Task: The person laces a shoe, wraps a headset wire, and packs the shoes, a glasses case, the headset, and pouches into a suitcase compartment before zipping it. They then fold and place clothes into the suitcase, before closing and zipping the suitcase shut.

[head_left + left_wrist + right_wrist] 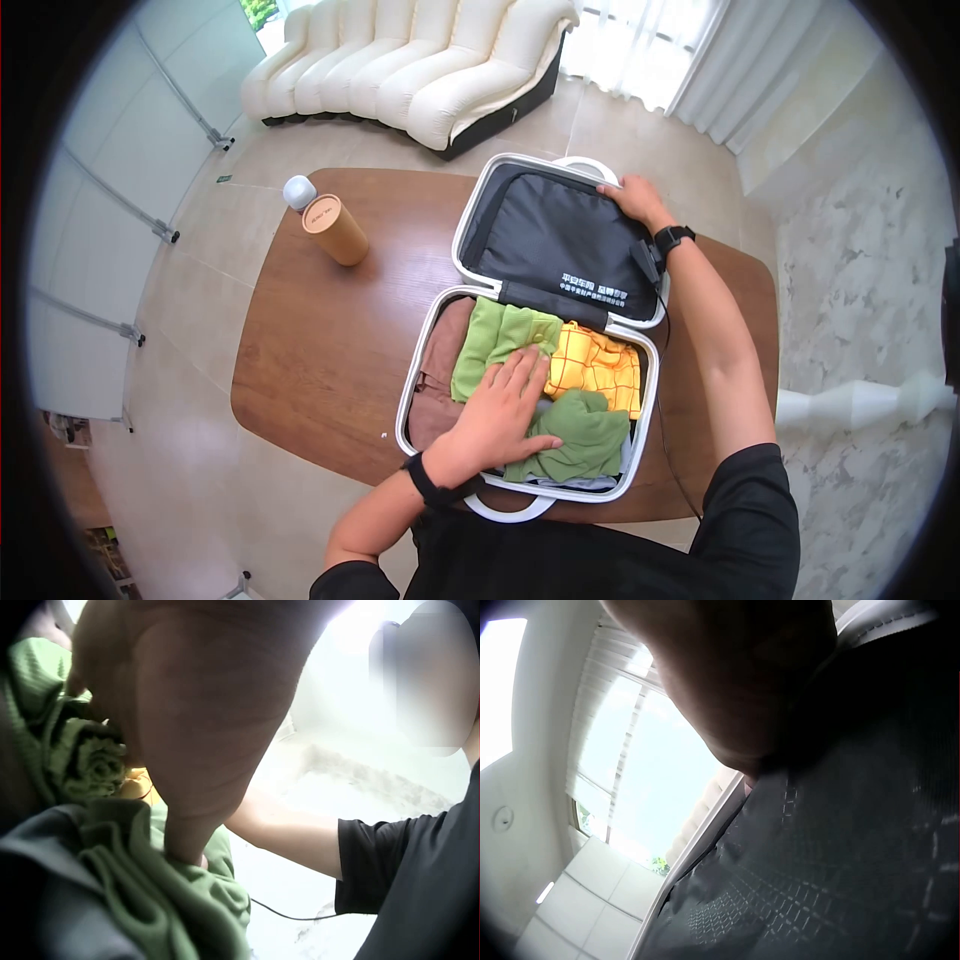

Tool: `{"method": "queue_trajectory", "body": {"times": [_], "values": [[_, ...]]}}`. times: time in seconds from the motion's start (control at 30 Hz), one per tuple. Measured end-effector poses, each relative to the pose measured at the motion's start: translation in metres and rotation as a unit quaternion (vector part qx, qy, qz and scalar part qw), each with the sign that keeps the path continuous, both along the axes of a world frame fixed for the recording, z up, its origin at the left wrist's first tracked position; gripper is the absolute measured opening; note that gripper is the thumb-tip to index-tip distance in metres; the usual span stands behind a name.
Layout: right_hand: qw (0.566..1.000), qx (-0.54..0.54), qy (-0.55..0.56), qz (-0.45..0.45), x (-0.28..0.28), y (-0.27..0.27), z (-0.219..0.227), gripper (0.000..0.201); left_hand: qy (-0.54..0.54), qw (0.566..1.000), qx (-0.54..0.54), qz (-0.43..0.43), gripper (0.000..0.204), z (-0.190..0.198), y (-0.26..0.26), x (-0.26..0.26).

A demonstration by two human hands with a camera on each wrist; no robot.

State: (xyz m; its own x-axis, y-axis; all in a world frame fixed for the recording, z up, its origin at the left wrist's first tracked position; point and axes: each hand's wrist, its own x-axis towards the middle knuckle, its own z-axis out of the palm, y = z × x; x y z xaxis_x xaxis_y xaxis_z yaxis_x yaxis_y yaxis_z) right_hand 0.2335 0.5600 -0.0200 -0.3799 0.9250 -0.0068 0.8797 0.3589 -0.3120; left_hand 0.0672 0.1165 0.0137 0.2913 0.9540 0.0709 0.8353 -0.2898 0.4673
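A white-rimmed suitcase lies open with folded clothes in its lower half. My left hand rests with straight, spread fingers on a light green garment, its thumb over a darker green garment. A yellow checked garment lies to the right of the fingertips, and a brown garment fills the left side. At the far right corner of the raised lid, my right hand grips the rim. Dark lining spreads below that hand in the right wrist view.
The suitcase stands on a brown wooden table. A brown cylindrical canister and a white round-topped object stand at the far left. A thin black cable runs beside the suitcase. Beyond is a cream sofa.
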Motion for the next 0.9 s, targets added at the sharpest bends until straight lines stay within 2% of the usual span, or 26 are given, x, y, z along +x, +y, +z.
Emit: {"method": "queue_trajectory", "body": {"times": [0.07,0.13,0.2,0.27,0.33,0.4,0.43,0.5,0.63,0.7,0.77,0.83,0.87,0.9], "values": [[0.999,-0.031,0.006,-0.008,0.0,-0.006,0.005,0.069,-0.002,1.0,0.012,-0.006,0.1,0.016,-0.018,-0.003],[1.0,0.002,0.012,-0.011,0.003,-0.006,0.007,0.065,-0.007,1.0,0.016,-0.013,0.097,0.032,-0.042,-0.008],[1.0,-0.003,0.013,0.007,0.006,-0.002,0.006,0.063,-0.073,0.996,-0.038,-0.03,0.092,0.04,-0.072,-0.021],[1.0,0.016,-0.003,0.011,0.004,-0.01,0.022,0.062,-0.055,0.998,-0.035,0.007,0.087,0.038,-0.097,-0.03],[0.995,0.095,-0.001,0.008,0.006,-0.016,0.035,0.06,-0.037,0.998,-0.034,0.043,0.082,0.029,-0.114,-0.031],[0.995,0.101,-0.003,0.008,0.007,-0.023,0.056,0.058,-0.037,0.994,-0.018,0.103,0.073,0.001,-0.123,-0.028],[0.992,0.126,0.01,0.008,0.007,-0.03,0.068,0.057,-0.027,0.993,0.014,0.113,0.063,-0.005,-0.123,-0.025],[0.986,0.162,0.024,0.013,0.005,-0.047,0.096,0.052,-0.036,0.992,0.018,0.123,0.061,-0.011,-0.125,-0.023],[0.972,0.232,0.041,0.012,0.005,-0.113,0.152,0.047,-0.064,0.987,0.04,0.14,0.051,-0.015,-0.123,-0.021],[0.936,0.338,0.08,0.058,0.012,-0.149,0.169,0.041,-0.072,0.985,0.049,0.146,0.046,-0.015,-0.123,-0.02],[0.915,0.377,0.113,0.09,0.019,-0.195,0.188,0.038,-0.066,0.986,0.05,0.146,0.045,-0.017,-0.122,-0.019],[0.891,0.401,0.134,0.163,0.032,-0.267,0.203,0.037,-0.066,0.985,0.053,0.15,0.043,-0.017,-0.124,-0.016],[0.903,0.363,0.15,0.177,0.037,-0.295,0.205,0.04,-0.067,0.985,0.054,0.149,0.043,-0.018,-0.124,-0.015],[0.884,0.378,0.161,0.224,0.04,-0.318,0.206,0.043,-0.073,0.984,0.061,0.15,0.043,-0.02,-0.124,-0.015]]}}
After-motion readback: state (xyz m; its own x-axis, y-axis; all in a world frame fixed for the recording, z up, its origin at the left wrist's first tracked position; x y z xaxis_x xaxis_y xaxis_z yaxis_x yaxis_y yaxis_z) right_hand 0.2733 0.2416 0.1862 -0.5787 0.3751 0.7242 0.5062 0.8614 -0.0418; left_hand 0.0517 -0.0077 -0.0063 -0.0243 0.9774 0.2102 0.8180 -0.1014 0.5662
